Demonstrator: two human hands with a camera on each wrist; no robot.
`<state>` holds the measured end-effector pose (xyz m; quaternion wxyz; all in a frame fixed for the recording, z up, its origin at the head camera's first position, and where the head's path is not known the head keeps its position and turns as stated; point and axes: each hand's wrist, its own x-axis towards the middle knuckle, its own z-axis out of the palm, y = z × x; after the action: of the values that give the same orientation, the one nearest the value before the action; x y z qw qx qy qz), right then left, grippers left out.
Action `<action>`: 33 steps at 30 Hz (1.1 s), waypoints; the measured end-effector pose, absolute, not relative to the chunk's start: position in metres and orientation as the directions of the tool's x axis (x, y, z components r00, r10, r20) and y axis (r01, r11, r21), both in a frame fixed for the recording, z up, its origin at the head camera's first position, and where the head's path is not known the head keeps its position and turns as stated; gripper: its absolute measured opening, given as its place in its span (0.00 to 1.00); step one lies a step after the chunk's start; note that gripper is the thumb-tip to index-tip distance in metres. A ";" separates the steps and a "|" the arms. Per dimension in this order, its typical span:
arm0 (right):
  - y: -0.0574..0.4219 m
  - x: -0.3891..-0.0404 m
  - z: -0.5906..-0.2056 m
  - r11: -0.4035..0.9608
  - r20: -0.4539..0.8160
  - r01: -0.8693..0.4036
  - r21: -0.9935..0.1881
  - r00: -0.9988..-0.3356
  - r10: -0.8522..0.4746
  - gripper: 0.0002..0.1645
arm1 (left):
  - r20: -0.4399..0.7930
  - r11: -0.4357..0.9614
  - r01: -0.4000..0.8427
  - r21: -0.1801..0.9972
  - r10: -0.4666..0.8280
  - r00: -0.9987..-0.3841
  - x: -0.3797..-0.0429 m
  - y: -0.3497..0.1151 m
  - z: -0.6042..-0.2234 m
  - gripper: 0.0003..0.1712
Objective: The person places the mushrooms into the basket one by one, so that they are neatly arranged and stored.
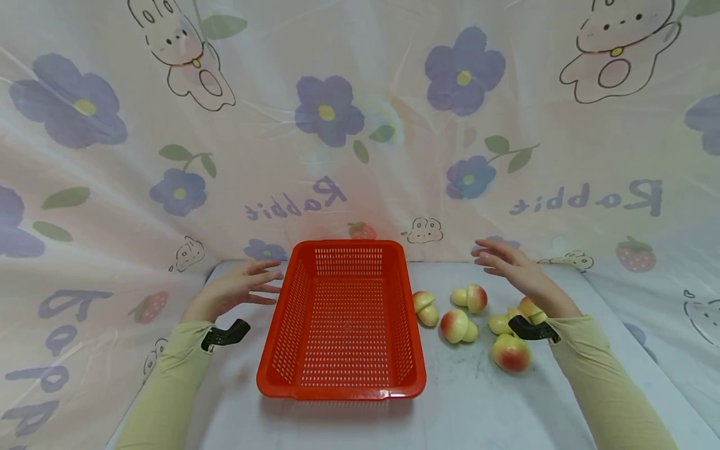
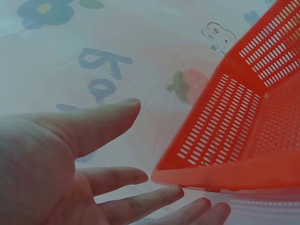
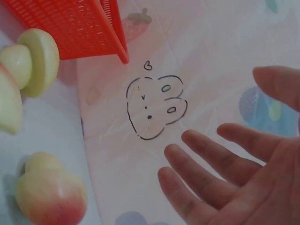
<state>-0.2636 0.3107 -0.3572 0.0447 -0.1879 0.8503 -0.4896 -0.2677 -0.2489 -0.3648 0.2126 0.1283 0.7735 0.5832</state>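
A red plastic basket (image 1: 349, 392) with slotted walls stands on the table, nothing inside it. Just off its left side is my left hand (image 1: 239, 289), fingers spread and holding nothing; in the left wrist view the fingertips come close to the rim of the basket (image 2: 225, 176). My right hand (image 1: 520, 272) hovers above the table's right part, its fingers extended and apart, with nothing in them. Several toy mushrooms (image 1: 454, 326), yellow with reddish caps, lie right of the basket, below that hand. Two show in full in the right wrist view, including one mushroom (image 3: 51, 194) at the lower left.
The white table (image 1: 450, 406) ends at a hanging curtain (image 1: 388, 169) printed with rabbits, flowers and strawberries. One mushroom (image 1: 425, 309) lies right against the basket's right side. Others sit partly behind the right wrist's black camera mount (image 1: 531, 329).
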 end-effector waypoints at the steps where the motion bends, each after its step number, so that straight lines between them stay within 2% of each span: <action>1: 0.309 -0.263 -0.358 0.447 0.102 -0.270 -0.853 -0.926 -0.364 0.33 | -0.184 0.291 -0.053 0.955 0.445 -0.877 -0.268 -0.248 -0.367 0.38; 8: 0.300 -0.264 -0.366 0.421 0.072 -0.250 -0.872 -0.916 -0.395 0.32 | -0.229 0.328 -0.093 0.940 0.404 -0.886 -0.269 -0.243 -0.381 0.38; 20: 0.288 -0.270 -0.380 0.364 0.059 -0.233 -0.902 -0.901 -0.431 0.31 | -0.215 0.327 -0.086 0.941 0.381 -0.899 -0.271 -0.241 -0.390 0.37; 33: 0.279 -0.276 -0.390 0.359 0.000 -0.177 -0.916 -0.896 -0.444 0.27 | -0.207 0.314 -0.090 0.945 0.362 -0.909 -0.271 -0.239 -0.393 0.38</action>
<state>-0.2763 0.2786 -0.3905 0.1247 -0.1905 0.8148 -0.5332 -0.2706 -0.2393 -0.3928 0.1951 0.0865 0.7867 0.5792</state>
